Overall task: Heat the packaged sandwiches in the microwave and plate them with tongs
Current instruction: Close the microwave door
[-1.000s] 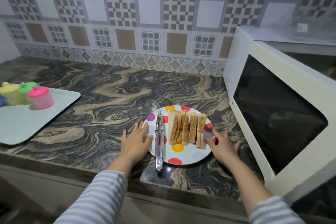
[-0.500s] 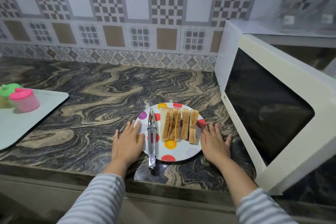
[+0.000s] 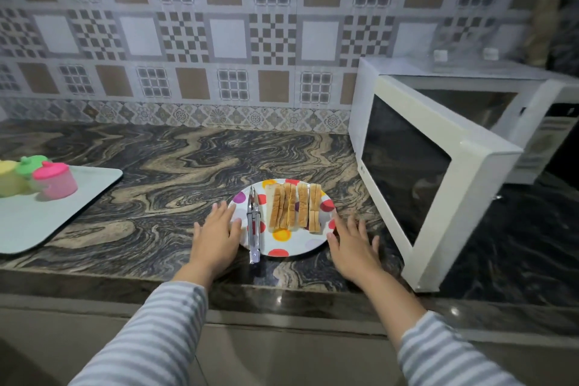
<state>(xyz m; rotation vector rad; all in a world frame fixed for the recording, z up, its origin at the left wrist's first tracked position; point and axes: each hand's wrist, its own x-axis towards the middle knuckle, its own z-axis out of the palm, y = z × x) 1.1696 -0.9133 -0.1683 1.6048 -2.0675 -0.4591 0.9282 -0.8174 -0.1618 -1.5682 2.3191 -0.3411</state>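
Observation:
A white plate with coloured dots [image 3: 282,246] sits near the counter's front edge. On it stand several toasted sandwich slices [image 3: 294,207] in a row, and metal tongs [image 3: 253,224] lie along its left side with the handle end over the rim. My left hand [image 3: 216,236] rests flat on the counter at the plate's left rim, fingers straight. My right hand [image 3: 352,243] lies flat just right of the plate, fingers spread. The white microwave [image 3: 463,110] stands at the right with its door [image 3: 416,178] swung open toward me.
A pale tray [image 3: 47,213] at the left carries small lidded containers, pink [image 3: 56,180], green [image 3: 29,164] and yellow [image 3: 9,177]. The marbled counter [image 3: 175,172] runs back to a tiled wall. The open microwave door juts out close to my right hand.
The view has lifted and pulled back, showing more wall and the microwave's top. Both hands have drawn slightly away from the plate rim and stay flat on the counter.

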